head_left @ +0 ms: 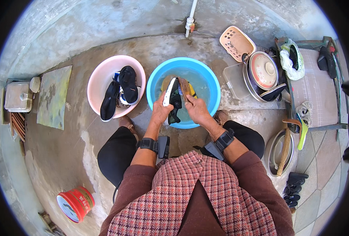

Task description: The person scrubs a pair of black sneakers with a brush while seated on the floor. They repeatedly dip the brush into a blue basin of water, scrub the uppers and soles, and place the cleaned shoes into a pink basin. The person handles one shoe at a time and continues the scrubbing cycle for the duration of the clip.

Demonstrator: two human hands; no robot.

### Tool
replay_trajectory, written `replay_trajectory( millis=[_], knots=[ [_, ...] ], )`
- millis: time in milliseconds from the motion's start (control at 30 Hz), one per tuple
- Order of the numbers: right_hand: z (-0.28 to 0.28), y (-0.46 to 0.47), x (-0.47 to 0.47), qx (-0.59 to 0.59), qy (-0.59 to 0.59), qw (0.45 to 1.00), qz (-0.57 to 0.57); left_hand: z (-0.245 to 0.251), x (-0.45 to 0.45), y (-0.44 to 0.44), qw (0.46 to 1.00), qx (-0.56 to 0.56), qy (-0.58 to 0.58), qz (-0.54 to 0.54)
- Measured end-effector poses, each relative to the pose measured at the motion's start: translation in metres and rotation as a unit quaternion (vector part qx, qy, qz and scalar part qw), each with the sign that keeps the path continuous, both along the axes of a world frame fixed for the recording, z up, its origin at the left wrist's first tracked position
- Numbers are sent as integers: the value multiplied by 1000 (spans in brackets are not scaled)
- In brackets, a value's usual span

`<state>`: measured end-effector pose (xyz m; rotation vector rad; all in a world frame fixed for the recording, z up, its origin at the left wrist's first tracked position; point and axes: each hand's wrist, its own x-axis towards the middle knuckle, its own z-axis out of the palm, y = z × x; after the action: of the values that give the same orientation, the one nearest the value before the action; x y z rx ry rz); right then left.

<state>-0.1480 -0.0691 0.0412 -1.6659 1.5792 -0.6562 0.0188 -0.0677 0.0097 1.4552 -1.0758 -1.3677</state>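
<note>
Over a blue plastic basin [217,91] of water, my left hand [161,109] grips a black shoe [175,101] with a white sole, tilted on its side. My right hand [198,109] holds the end of a brown, flat-backed brush [184,88], which looks wooden. The brush lies against the shoe's far side, so its bristles are hidden. Behind it, something yellow [191,90] sits partly covered in the basin. A pink basin [94,85] to the left contains black shoes [129,84], heaped together.
A lidded pot [263,70], a clear plastic box [233,81] and a peach basket [237,41] stand at right, beside a low metal-framed rack [316,88]. A metal basin [270,153] lies nearer me. A red bucket [79,203] is at lower left. A pipe tap [189,25] projects from the wall.
</note>
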Motion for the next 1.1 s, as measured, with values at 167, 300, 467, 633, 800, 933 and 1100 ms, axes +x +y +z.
replay_trajectory(
  millis=[167, 300, 467, 633, 800, 933, 1100],
  knots=[
    [-7, -5, 4, -81, -17, 996, -34, 1, 0, 2, 977, 80, 197, -6],
    [0, -18, -6, 93, -110, 986, -81, -2, 2, 4, 925, 147, 351, -9],
    [12, -2, 2, 6, -124, 992, 16, -7, 6, 5, 810, 188, 556, 16],
    [16, 17, 6, 25, -102, 990, 98, -14, 10, 4, 853, 158, 483, 122],
    [-7, -1, 4, 18, -55, 997, 51, -19, 5, 8, 914, 142, 376, 57],
    [-42, -33, 1, 91, -121, 982, -115, -21, 5, 12, 915, 146, 374, 42],
    [-87, -13, -17, 163, 78, 983, 15, -33, 18, 13, 884, 181, 429, 47]
  ],
)
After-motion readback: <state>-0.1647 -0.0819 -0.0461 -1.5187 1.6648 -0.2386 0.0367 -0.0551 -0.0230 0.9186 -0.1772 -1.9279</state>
